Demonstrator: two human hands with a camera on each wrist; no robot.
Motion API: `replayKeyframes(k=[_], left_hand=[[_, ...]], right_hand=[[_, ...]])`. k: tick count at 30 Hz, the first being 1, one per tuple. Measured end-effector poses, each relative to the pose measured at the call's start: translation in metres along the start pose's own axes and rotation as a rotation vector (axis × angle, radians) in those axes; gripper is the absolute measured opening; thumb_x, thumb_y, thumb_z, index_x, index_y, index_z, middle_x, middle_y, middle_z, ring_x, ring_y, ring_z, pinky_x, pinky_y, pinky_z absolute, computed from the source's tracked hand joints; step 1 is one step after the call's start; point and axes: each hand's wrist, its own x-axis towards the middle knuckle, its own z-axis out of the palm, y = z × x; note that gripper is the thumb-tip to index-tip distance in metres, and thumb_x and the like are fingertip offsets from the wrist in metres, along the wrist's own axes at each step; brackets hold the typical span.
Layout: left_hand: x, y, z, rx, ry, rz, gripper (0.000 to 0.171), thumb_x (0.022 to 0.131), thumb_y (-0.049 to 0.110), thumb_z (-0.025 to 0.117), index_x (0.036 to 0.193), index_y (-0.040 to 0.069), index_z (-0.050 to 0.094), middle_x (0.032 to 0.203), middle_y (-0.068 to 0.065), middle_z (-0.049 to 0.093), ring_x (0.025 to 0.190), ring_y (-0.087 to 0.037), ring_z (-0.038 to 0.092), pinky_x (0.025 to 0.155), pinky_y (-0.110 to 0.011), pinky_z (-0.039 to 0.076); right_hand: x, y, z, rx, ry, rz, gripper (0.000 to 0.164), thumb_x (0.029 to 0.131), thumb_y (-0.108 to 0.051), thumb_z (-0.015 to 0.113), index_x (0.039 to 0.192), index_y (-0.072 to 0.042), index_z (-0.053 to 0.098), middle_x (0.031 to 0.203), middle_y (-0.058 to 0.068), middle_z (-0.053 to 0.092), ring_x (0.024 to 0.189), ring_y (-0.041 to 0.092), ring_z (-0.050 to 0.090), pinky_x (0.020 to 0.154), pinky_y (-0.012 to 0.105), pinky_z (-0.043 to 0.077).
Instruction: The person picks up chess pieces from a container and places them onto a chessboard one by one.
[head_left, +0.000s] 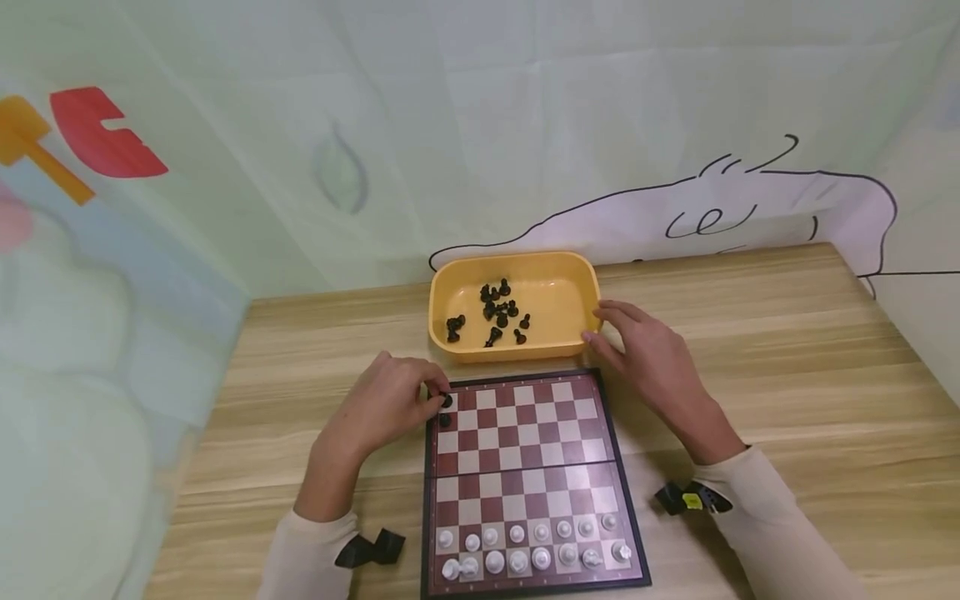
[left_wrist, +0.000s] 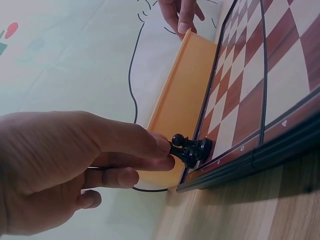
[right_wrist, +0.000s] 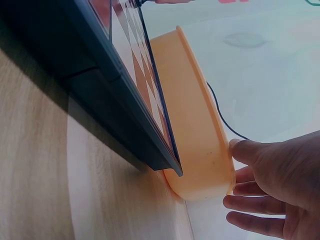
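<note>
My left hand (head_left: 388, 402) pinches a black chess piece (left_wrist: 187, 156) by its top, over the far left corner square of the chessboard (head_left: 510, 507). The fingers hide the top of this piece. Right beside it, one square nearer, a black pawn (left_wrist: 202, 147) stands on the board. With fingers loosely extended, my right hand (head_left: 651, 354) touches the right end of the yellow tub (right_wrist: 200, 145), thumb at the rim. Several black chess pieces (head_left: 501, 308) lie loose in the tub, mostly toward its left and middle.
White chess pieces (head_left: 517, 562) stand in two rows along the board's near edge. The board and the tub share a wooden table (head_left: 787, 358), the tub just behind the board. A printed cloth backdrop (head_left: 480, 125) rises behind the table.
</note>
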Motion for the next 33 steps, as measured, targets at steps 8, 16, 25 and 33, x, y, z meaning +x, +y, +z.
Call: replayKeyframes(k=[8, 16, 25, 33], left_hand=[[-0.0007, 0.0027, 0.0016, -0.006, -0.023, -0.028, 0.007, 0.078, 0.017, 0.072, 0.085, 0.019, 0.072, 0.073, 0.015, 0.063, 0.060, -0.002, 0.049, 0.073, -0.035, 0.036], [0.0007, 0.0035, -0.0002, 0.019, 0.002, -0.008, 0.007, 0.078, 0.016, 0.072, 0.084, 0.019, 0.072, 0.073, 0.015, 0.063, 0.058, -0.002, 0.047, 0.072, -0.033, 0.037], [-0.0039, 0.0036, -0.0024, 0.034, -0.002, -0.025, 0.007, 0.078, 0.017, 0.072, 0.085, 0.019, 0.072, 0.074, 0.014, 0.063, 0.059, -0.003, 0.047, 0.068, -0.032, 0.036], [-0.0039, 0.0057, -0.0023, 0.040, -0.002, -0.013, 0.008, 0.079, 0.017, 0.072, 0.086, 0.019, 0.072, 0.077, 0.014, 0.064, 0.064, -0.002, 0.049, 0.066, -0.030, 0.035]], right_hand=[[-0.0014, 0.0011, 0.0006, 0.002, 0.005, -0.009, 0.047, 0.091, -0.042, 0.059, 0.119, -0.005, 0.062, 0.130, 0.009, 0.056, 0.107, 0.029, 0.057, 0.083, 0.044, 0.049], [-0.0006, 0.0006, -0.0007, -0.006, 0.010, -0.004, 0.048, 0.090, -0.043, 0.059, 0.119, -0.006, 0.062, 0.130, 0.009, 0.056, 0.106, 0.029, 0.057, 0.082, 0.045, 0.049], [0.0004, -0.0029, 0.0008, 0.002, 0.016, -0.020, 0.047, 0.090, -0.043, 0.059, 0.119, -0.006, 0.062, 0.130, 0.009, 0.055, 0.106, 0.029, 0.057, 0.083, 0.045, 0.049], [-0.0022, -0.0025, 0.0013, -0.008, 0.014, -0.003, 0.047, 0.090, -0.043, 0.059, 0.120, -0.006, 0.062, 0.131, 0.009, 0.055, 0.106, 0.030, 0.057, 0.083, 0.045, 0.049]])
